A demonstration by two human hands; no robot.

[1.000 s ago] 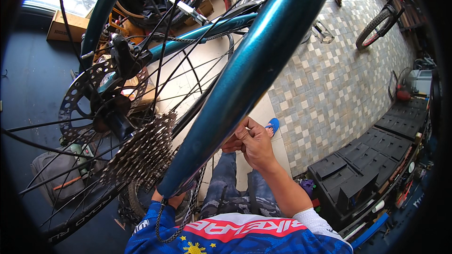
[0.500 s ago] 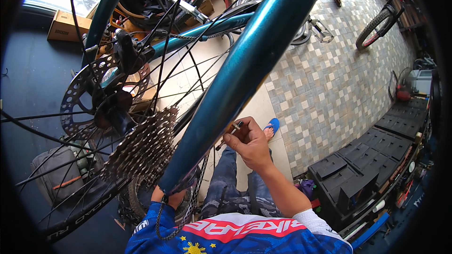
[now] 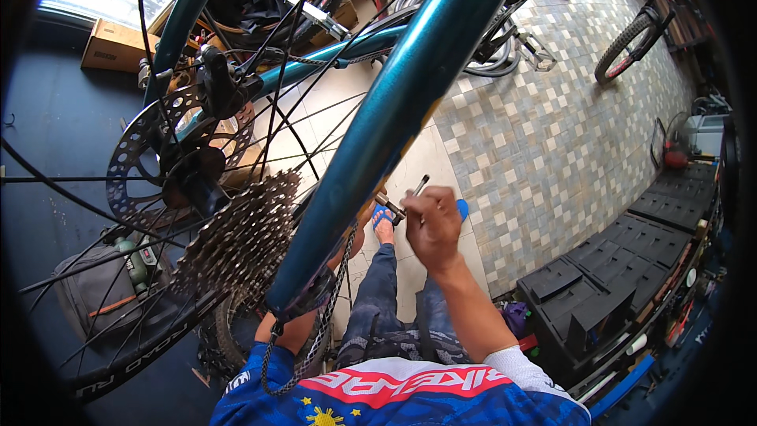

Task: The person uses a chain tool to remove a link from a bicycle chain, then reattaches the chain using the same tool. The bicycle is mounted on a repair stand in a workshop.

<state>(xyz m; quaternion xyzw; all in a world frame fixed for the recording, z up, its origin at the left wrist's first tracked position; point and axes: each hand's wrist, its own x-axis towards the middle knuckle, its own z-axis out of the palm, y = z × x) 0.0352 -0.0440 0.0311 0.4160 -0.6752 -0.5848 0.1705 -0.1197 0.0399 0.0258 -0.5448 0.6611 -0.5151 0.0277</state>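
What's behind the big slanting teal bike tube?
The left forearm goes behind the teal tube; part of the left hand shows past its right edge, and a small metal tool pokes out toward the right hand. The rest of the left hand and its grip are covered.

White lettering crosses the red band on the blue jersey, above a yellow sun emblem and small yellow stars; its sleeve bears white marks. Pale lettering stands on the dark wheel rim, dark print on the cardboard box, and small light print on the green bottle
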